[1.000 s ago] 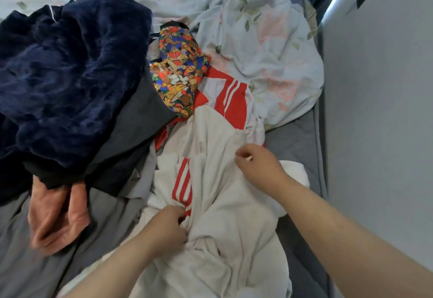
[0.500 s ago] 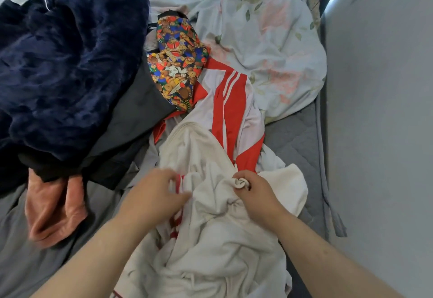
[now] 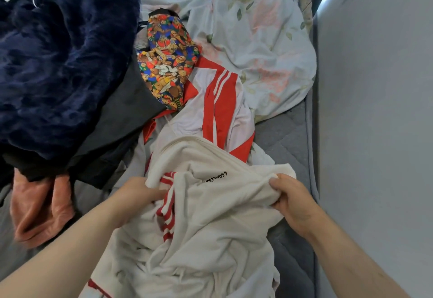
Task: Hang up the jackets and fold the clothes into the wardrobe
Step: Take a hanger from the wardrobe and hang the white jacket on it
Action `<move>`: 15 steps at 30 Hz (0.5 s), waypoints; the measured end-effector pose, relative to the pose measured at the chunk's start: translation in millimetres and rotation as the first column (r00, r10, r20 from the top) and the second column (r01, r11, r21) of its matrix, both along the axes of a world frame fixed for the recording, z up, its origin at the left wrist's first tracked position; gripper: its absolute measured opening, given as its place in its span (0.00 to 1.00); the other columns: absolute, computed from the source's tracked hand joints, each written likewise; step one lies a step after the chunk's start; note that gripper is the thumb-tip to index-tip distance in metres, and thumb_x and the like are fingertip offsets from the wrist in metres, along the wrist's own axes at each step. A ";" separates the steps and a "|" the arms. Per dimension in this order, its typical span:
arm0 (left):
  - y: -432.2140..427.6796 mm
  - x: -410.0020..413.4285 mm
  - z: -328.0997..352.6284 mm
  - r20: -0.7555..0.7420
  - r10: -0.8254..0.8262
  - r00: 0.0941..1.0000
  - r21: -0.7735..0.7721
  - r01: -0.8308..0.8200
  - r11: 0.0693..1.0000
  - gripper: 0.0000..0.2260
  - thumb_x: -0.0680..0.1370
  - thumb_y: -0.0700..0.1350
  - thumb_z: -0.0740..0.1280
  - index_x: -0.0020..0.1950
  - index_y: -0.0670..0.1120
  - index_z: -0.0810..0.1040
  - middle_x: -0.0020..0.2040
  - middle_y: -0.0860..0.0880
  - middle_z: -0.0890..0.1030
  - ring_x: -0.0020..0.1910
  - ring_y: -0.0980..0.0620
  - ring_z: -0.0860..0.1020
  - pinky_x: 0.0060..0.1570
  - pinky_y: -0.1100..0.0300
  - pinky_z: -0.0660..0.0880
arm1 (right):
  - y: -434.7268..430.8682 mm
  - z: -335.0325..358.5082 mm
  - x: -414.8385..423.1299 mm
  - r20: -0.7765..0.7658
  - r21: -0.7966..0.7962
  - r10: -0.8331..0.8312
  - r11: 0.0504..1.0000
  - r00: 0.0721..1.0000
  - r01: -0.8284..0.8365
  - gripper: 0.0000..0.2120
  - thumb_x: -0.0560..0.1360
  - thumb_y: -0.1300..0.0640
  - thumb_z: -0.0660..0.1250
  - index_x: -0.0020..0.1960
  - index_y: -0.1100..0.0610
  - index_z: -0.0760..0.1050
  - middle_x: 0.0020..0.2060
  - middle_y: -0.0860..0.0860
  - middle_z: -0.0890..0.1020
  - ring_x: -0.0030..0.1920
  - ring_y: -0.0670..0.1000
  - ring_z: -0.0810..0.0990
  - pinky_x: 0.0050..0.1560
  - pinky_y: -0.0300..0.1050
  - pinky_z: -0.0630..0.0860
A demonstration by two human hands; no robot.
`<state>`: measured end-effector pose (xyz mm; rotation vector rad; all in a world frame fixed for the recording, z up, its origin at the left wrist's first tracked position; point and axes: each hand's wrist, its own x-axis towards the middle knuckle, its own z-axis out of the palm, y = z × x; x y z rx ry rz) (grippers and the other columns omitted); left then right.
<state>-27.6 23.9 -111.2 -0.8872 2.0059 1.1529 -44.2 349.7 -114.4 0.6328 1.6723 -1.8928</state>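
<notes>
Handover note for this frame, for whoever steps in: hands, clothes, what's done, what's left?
Left hand and right hand both grip the white top, bunched on the bed.
Red-and-white jacket lies beyond it; navy fleece, dark garment, bear-print piece and pink garment are piled to the left.
Done: nothing folded or hung in view.
Left: fold the top, then the pile; wardrobe is out of view.
</notes>
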 end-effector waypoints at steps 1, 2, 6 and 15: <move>-0.1 2.6 2.2 -0.019 -0.050 0.999 -0.003 0.050 0.999 0.11 0.71 0.49 0.78 0.48 0.45 0.83 0.38 0.48 0.86 0.42 0.47 0.83 0.38 0.57 0.77 | 1.6 -1.0 1.9 -0.007 0.013 0.013 1.000 1.000 -0.013 0.23 0.63 0.50 0.77 0.49 0.65 0.77 0.45 0.60 0.81 0.47 0.59 0.78 0.50 0.55 0.76; -0.3 4.8 2.4 -0.056 -0.077 0.995 -0.016 0.076 0.997 0.08 0.71 0.46 0.78 0.46 0.45 0.84 0.38 0.49 0.86 0.42 0.47 0.83 0.38 0.57 0.77 | 2.8 -1.0 3.6 -0.007 0.035 0.018 0.999 1.000 -0.018 0.22 0.65 0.47 0.77 0.49 0.62 0.79 0.44 0.59 0.82 0.46 0.58 0.79 0.49 0.55 0.77; -3.8 8.1 4.1 -0.353 -0.018 0.935 -0.169 -0.044 0.985 0.06 0.76 0.41 0.72 0.46 0.38 0.83 0.40 0.40 0.83 0.39 0.43 0.80 0.40 0.53 0.74 | 11.3 -4.8 1.5 -0.043 0.195 0.023 0.981 0.999 -0.014 0.11 0.63 0.64 0.70 0.34 0.49 0.72 0.38 0.54 0.74 0.39 0.54 0.71 0.36 0.46 0.65; -15.4 -28.1 41.3 -0.574 0.257 0.777 -0.007 -0.319 0.948 0.07 0.81 0.42 0.64 0.47 0.46 0.81 0.45 0.46 0.81 0.44 0.49 0.77 0.43 0.56 0.72 | 22.2 13.2 -13.9 -0.101 0.247 -0.022 0.968 0.995 0.047 0.23 0.69 0.76 0.65 0.53 0.52 0.81 0.53 0.58 0.84 0.51 0.57 0.82 0.53 0.53 0.77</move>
